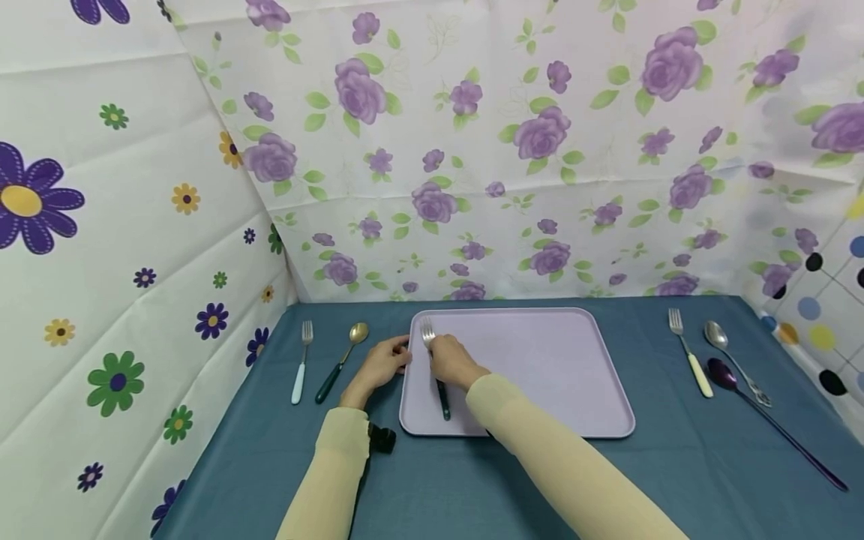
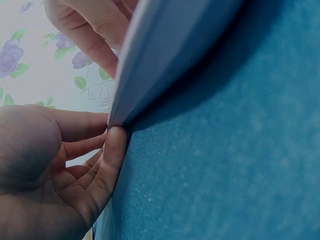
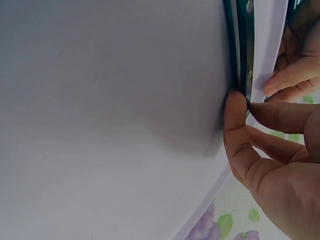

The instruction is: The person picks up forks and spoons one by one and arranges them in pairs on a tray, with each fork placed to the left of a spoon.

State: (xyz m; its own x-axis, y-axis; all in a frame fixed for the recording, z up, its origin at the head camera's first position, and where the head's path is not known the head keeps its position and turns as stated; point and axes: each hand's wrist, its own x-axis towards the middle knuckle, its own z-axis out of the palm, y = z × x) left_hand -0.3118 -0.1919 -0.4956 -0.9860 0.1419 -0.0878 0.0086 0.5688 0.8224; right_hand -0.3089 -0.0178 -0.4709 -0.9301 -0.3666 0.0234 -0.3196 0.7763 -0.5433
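Note:
A lilac tray (image 1: 526,367) lies on the table. On its left side is a fork (image 1: 428,330) with silvery tines and a dark green handle, lying along the tray's left edge. My right hand (image 1: 455,361) pinches this fork near its middle, between thumb and fingertips in the right wrist view, where the handle (image 3: 245,50) shows. At the tray's left rim, my left hand (image 1: 385,361) holds the edge. In the left wrist view, the fingertips (image 2: 116,142) meet the tray's rim (image 2: 132,85) from both sides, close to the cloth.
Left of the tray lie a fork with a pale blue handle (image 1: 298,382) and a gold spoon with a green handle (image 1: 331,381). To the right are a fork with a cream handle (image 1: 699,375), a silver spoon (image 1: 736,364) and a long purple spoon (image 1: 776,427). Flowered cloth (image 1: 432,150) rises behind.

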